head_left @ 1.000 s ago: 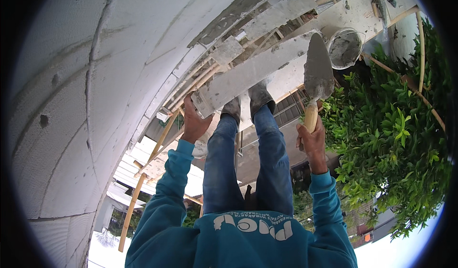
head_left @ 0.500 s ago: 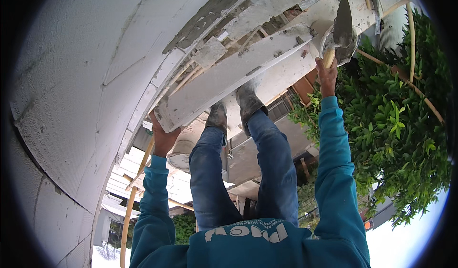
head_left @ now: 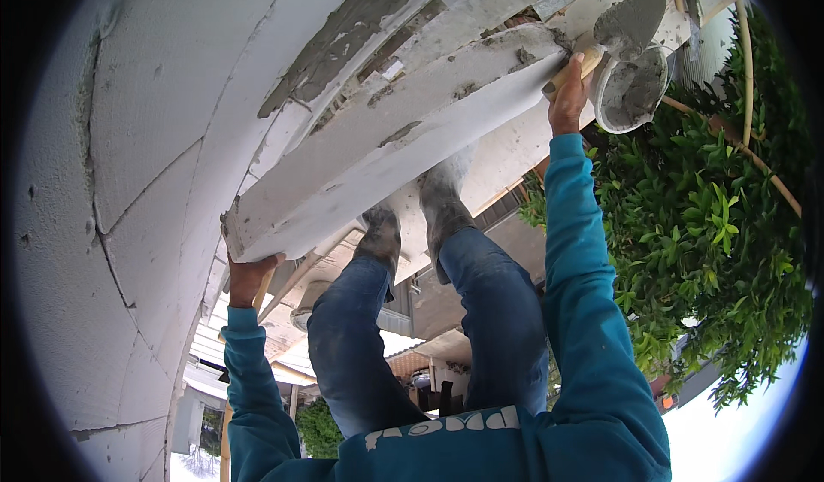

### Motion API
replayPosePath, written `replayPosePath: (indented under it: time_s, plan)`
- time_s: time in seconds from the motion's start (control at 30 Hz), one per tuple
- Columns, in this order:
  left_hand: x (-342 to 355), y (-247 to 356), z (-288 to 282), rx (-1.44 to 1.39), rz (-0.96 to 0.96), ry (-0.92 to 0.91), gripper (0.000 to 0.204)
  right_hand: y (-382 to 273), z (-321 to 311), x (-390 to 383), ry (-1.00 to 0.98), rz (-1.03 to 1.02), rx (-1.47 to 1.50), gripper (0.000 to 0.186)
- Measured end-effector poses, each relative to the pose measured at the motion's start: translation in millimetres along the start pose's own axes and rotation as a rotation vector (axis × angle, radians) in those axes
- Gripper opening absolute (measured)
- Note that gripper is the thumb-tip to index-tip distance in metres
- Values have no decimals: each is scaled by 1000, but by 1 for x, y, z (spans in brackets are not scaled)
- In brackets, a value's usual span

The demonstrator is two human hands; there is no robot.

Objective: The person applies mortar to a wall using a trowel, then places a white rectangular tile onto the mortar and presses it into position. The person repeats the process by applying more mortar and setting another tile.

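A long whitish slab [head_left: 369, 173], speckled with grey mortar, lies diagonally across my view above my booted feet. My left hand [head_left: 251, 276] is curled under its lower-left end and grips it. My right hand [head_left: 568, 96] is closed on the wooden handle of a mortar-smeared trowel [head_left: 631, 20] at the slab's upper-right end; whether it also bears on the slab is unclear. The trowel's blade is just above a white bucket [head_left: 608, 104] with grey mortar in it.
A pale block wall [head_left: 146, 181] with a grey mortar patch [head_left: 335, 27] runs along the left. My boots [head_left: 442, 207] stand on a narrow platform [head_left: 493, 164] high above the ground. Bamboo poles [head_left: 747, 70] and leafy branches [head_left: 669, 242] are at the right.
The slab has been lifted closer and swung lower-left with my left hand. My right hand has moved up to the slab's far end, and the trowel blade has tipped rightward.
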State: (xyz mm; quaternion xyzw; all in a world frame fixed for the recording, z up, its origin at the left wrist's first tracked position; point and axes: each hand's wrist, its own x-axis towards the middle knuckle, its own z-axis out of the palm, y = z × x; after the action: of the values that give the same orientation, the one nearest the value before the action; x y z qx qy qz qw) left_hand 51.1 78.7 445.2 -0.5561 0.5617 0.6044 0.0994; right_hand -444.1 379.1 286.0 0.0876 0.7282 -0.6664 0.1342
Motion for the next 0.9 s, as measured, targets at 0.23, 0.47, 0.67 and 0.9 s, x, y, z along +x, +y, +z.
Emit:
replayPosePath:
  time_s: [0.23, 0.47, 0.67, 0.9]
  plan:
    - [36, -7, -16, -53, -91, -170, 99, -24, 17, -13, 125, -100, -242, 64]
    - [78, -27, -25, -114, -223, -355, 89, -18, -3, -7, 121, -164, -633, 69]
    - [115, -81, 1, -279, -190, -333, 75, 6, 5, -8, 30, -153, -713, 64]
    - [121, -120, 22, -294, -127, -247, 80, 18, -18, 11, -105, -333, -945, 56]
